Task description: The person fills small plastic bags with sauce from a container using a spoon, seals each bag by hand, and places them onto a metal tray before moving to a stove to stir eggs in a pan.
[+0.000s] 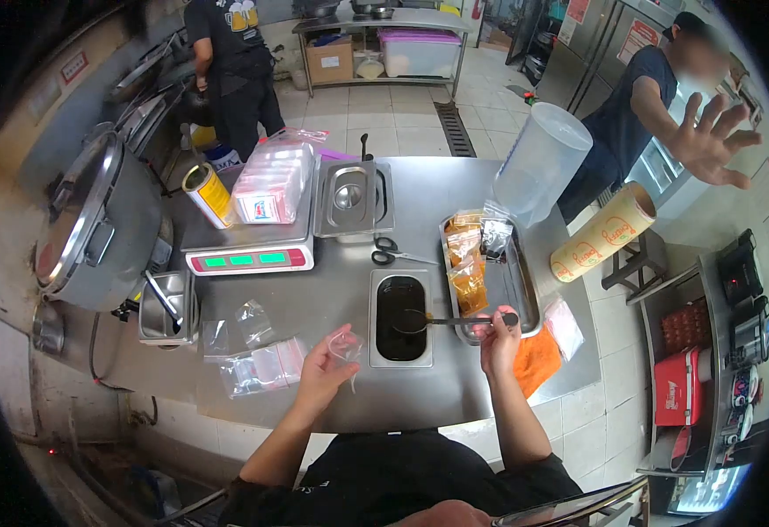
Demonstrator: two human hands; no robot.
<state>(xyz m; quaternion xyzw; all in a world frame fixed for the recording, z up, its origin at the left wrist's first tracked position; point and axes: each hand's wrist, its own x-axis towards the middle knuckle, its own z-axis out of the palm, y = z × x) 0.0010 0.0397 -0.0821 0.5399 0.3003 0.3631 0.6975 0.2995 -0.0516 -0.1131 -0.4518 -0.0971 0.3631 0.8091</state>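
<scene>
My left hand [319, 372] pinches a small clear plastic bag [347, 346] just left of a steel pan [428, 355] of dark sauce [401, 297]. In my right hand [496, 348] is the dark handle of a ladle [453, 321], its bowl over the sauce. Beyond that hand sits a steel tray [530, 303] with several filled bags [467, 265] of orange-brown sauce. An orange cloth [536, 362] lies beside my right wrist. More flat clear bags [266, 367] are spread on the table to the left of my left hand.
A scale [251, 256] carries a yellow can [208, 197] and a big pack of bags [272, 186]. Scissors [402, 255] lie behind the pan. A tall clear container [543, 162] and a film roll [602, 233] stand right. One person [626, 114] reaches out a hand; another [237, 75] stands back left.
</scene>
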